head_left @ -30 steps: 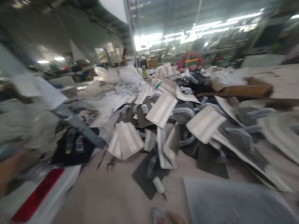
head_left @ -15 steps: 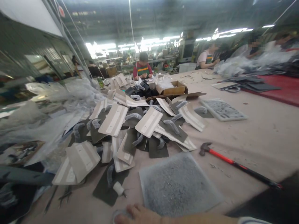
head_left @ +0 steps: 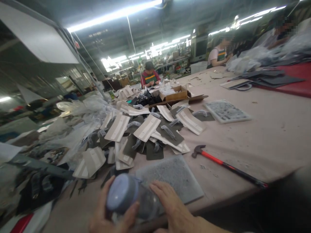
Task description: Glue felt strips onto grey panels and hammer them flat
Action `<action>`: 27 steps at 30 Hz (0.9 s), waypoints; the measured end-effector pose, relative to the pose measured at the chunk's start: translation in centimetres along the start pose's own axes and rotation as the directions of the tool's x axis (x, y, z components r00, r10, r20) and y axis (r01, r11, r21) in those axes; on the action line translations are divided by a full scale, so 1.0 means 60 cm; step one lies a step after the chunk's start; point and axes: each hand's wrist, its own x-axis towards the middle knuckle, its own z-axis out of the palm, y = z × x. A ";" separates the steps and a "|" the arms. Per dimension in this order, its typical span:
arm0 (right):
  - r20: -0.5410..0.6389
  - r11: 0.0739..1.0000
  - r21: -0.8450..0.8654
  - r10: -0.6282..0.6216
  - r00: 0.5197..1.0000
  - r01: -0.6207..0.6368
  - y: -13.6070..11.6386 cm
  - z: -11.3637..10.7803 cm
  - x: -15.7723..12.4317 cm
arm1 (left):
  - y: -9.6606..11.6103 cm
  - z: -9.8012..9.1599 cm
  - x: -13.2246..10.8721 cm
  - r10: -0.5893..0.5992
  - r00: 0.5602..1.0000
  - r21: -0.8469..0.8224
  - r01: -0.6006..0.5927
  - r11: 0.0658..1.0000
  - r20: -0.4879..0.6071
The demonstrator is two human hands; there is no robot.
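Note:
A clear plastic jar [head_left: 148,203] with a lilac-grey lid [head_left: 119,193] is tilted, lid toward the left, at the table's near edge. My left hand [head_left: 109,215] is closed around the lid end, fingers on the far side and thumb on the near side. My right hand [head_left: 173,205] curves around the other end of the jar, its fingers over the far side; motion blur softens the contact. What the jar contains is not readable. Just behind lies a worn, translucent-edged grey board [head_left: 170,176], partly hidden by the hands.
A claw hammer [head_left: 225,165] with a red and black handle lies to the right. Beyond the board is a pile of beige and dark panels [head_left: 147,127] with plastic-wrapped handles. A cardboard box [head_left: 176,94], a second board [head_left: 227,110] and several people are farther back.
My left hand has come into view on the lid. The jar, barely visible under my right hand before, is now raised and tilted between both hands. The camera view has shifted.

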 end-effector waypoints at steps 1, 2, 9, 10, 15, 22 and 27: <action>-0.036 1.000 0.004 0.031 0.999 -0.031 0.001 -0.012 -0.014 | 0.011 0.033 -0.021 0.019 0.998 -0.047 -0.015 0.999 0.065; -0.085 0.998 0.010 0.064 0.994 -0.063 0.006 -0.021 -0.025 | 0.020 0.065 -0.040 0.043 0.992 -0.089 -0.032 0.995 0.115; -0.322 0.982 0.087 0.188 0.928 -0.169 0.089 -0.055 -0.032 | 0.057 0.208 -0.073 0.218 0.943 -0.099 -0.199 0.975 0.252; -0.327 0.982 0.104 0.183 0.927 -0.157 0.100 -0.059 -0.027 | 0.059 0.217 -0.069 0.228 0.939 -0.091 -0.212 0.973 0.256; -0.320 0.971 0.158 0.222 0.921 -0.180 0.129 -0.064 -0.017 | 0.058 0.241 -0.059 0.225 0.940 -0.070 -0.215 0.974 0.256; -0.249 0.970 0.184 0.201 0.947 -0.158 0.110 -0.106 -0.035 | 0.049 0.231 -0.068 0.209 0.930 -0.115 -0.182 0.977 0.301; -0.491 0.961 0.276 0.164 0.856 -0.026 -0.027 -0.271 -0.065 | 0.080 0.146 -0.076 0.229 0.969 -0.276 -0.196 0.941 0.092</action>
